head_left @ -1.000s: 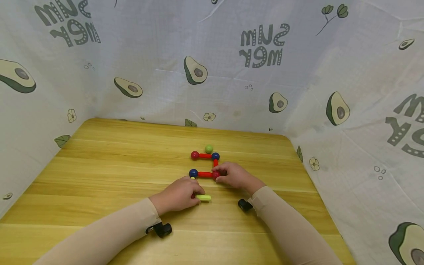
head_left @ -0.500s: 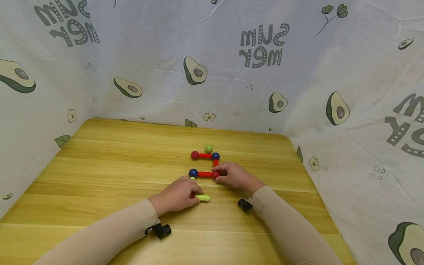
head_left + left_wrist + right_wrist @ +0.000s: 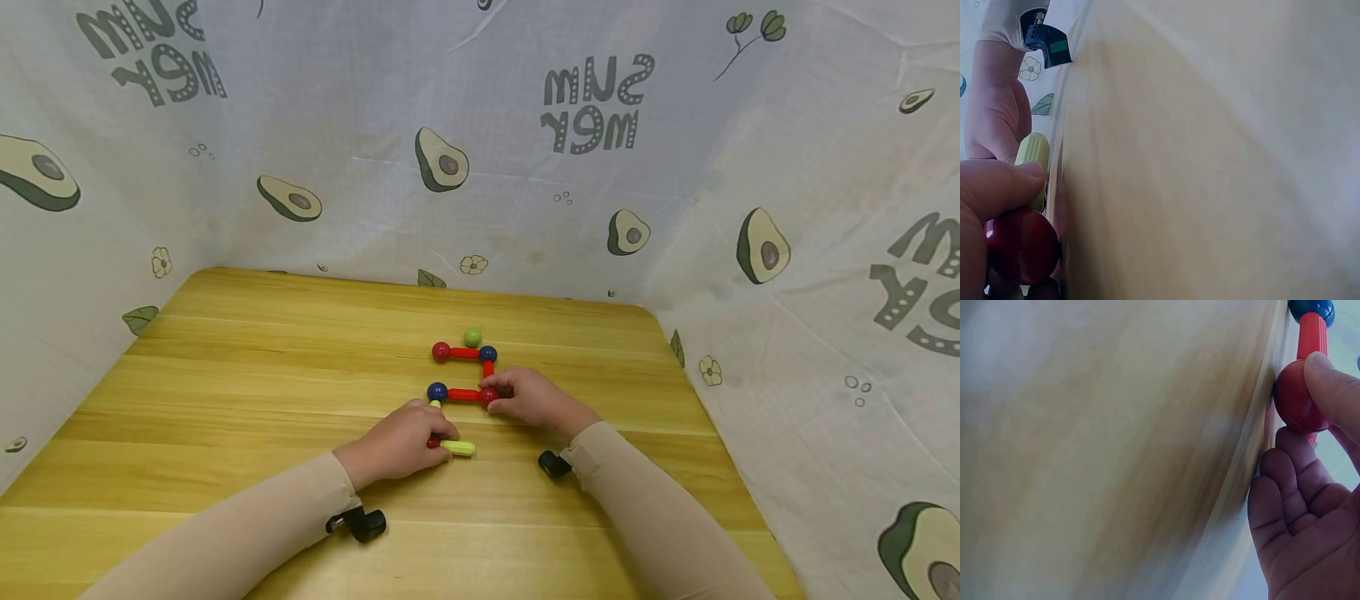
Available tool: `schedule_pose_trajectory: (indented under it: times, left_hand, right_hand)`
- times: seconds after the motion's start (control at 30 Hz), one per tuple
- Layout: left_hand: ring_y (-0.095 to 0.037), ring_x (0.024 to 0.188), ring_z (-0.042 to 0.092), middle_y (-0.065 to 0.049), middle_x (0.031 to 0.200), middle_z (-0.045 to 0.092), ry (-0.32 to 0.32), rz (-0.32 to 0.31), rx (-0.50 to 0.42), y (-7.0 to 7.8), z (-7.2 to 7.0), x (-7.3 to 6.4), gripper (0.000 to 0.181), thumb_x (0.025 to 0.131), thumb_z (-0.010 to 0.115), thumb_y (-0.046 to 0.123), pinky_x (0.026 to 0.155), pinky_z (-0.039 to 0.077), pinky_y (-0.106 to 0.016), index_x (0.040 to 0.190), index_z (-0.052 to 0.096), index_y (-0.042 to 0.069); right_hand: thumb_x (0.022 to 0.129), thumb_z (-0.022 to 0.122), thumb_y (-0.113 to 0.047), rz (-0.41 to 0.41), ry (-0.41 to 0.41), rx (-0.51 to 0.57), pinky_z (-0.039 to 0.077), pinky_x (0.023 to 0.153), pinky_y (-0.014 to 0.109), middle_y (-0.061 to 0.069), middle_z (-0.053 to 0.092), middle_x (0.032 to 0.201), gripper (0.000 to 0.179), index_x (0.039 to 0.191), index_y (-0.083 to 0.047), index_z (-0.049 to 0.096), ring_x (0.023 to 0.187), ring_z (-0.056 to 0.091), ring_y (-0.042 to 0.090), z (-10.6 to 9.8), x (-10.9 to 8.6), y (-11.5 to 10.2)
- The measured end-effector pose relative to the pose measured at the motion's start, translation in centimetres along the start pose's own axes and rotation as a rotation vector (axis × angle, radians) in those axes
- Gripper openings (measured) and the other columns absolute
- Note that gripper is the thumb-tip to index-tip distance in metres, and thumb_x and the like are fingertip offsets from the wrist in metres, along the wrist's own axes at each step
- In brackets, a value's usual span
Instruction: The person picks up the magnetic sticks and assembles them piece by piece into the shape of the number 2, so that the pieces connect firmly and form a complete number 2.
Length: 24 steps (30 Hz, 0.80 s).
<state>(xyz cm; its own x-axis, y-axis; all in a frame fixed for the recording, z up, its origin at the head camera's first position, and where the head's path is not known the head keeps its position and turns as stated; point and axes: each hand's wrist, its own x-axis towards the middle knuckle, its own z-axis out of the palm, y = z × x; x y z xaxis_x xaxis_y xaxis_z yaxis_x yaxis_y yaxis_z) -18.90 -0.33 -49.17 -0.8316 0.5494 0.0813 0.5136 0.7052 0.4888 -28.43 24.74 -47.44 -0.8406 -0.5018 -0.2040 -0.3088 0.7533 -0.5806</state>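
On the wooden table lies a zigzag of building-toy sticks and balls. My left hand [image 3: 402,442] pinches a yellow-green stick [image 3: 459,448] close to the red ball [image 3: 1022,245] at its end. Another yellow-green stick [image 3: 436,404], mostly hidden by that hand, reaches the blue ball [image 3: 437,392]. My right hand [image 3: 536,398] pinches the red corner ball [image 3: 1300,397] between thumb and fingers. A red stick [image 3: 463,396] links this ball to the blue one. A second red stick [image 3: 489,367] runs back from it to a far blue ball [image 3: 487,354].
From the far blue ball, a red stick [image 3: 465,353] leads left to a red ball [image 3: 442,351]. A loose-looking green ball [image 3: 472,337] sits just behind. A patterned white cloth [image 3: 510,217] hangs around the back and sides of the table [image 3: 247,358].
My left hand has shifted very slightly left, along with the yellow-green stick it holds. My right hand stays in place on the red ball.
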Motion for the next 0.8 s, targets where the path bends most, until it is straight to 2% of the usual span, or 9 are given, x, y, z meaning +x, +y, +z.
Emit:
schedule_pose_trajectory:
  times: [0.17,0.23,0.3,0.4,0.53,0.63,0.8]
  left_hand:
    - [-0.011,0.096,0.055,0.008,0.111,0.076,0.004,-0.005,-0.015,-0.2,0.1,0.0,0.018,0.094,0.081,0.027,0.087,0.048,-0.030,0.112,0.081,0.021]
    - [-0.011,0.096,0.055,0.008,0.111,0.076,0.004,-0.001,-0.021,-0.3,0.2,0.0,0.018,0.094,0.081,0.026,0.086,0.048,-0.030,0.111,0.081,0.020]
    - [-0.011,0.096,0.055,0.008,0.111,0.076,0.004,0.002,-0.021,-0.3,0.3,0.1,0.018,0.094,0.081,0.026,0.086,0.048,-0.030,0.111,0.081,0.021]
    - [-0.011,0.096,0.056,0.008,0.111,0.076,0.004,0.002,-0.019,-0.4,0.4,0.1,0.018,0.094,0.081,0.026,0.087,0.048,-0.030,0.111,0.081,0.021]
    - [-0.011,0.094,0.054,0.009,0.110,0.076,0.003,-0.010,-0.021,-0.3,0.4,0.1,0.018,0.094,0.081,0.027,0.085,0.047,-0.029,0.111,0.081,0.021]
    - [-0.010,0.092,0.053,0.008,0.109,0.076,0.003,-0.010,-0.026,-0.3,0.4,0.0,0.018,0.094,0.082,0.026,0.083,0.046,-0.028,0.111,0.081,0.020]
    - [-0.010,0.092,0.053,0.008,0.110,0.076,0.007,-0.005,-0.023,-0.2,0.4,0.0,0.018,0.094,0.081,0.026,0.082,0.046,-0.027,0.111,0.082,0.020]
  right_hand:
    - [0.096,0.080,-0.027,-0.034,-0.018,-0.003,0.054,0.104,0.043,-0.003,0.074,0.122,0.041,0.136,-0.022,0.072,0.106,0.063,0.015,-0.4,0.0,0.1]
    - [0.097,0.079,-0.026,-0.046,-0.020,-0.004,0.055,0.100,0.040,-0.003,0.073,0.119,0.042,0.138,-0.021,0.071,0.103,0.062,0.015,-0.8,0.1,0.2]
    - [0.097,0.078,-0.023,-0.072,0.003,-0.012,0.055,0.093,0.038,0.000,0.072,0.114,0.043,0.139,-0.017,0.070,0.098,0.061,0.017,-1.3,0.2,0.2]
    - [0.098,0.076,-0.022,-0.103,0.079,-0.047,0.056,0.088,0.039,0.007,0.069,0.108,0.042,0.139,-0.013,0.070,0.095,0.061,0.021,-2.3,0.8,-0.1]
    - [0.100,0.074,-0.024,-0.090,0.166,-0.059,0.056,0.097,0.047,0.013,0.070,0.124,0.042,0.141,-0.013,0.068,0.109,0.065,0.029,-3.3,1.9,-0.6]
    - [0.101,0.073,-0.026,-0.056,0.184,-0.044,0.055,0.102,0.052,0.013,0.066,0.140,0.045,0.144,-0.015,0.065,0.122,0.063,0.035,-3.7,2.9,-0.9]
    - [0.103,0.071,-0.029,-0.006,0.177,-0.048,0.054,0.105,0.053,0.011,0.058,0.152,0.048,0.149,-0.019,0.061,0.133,0.058,0.037,-4.2,4.6,-1.1]
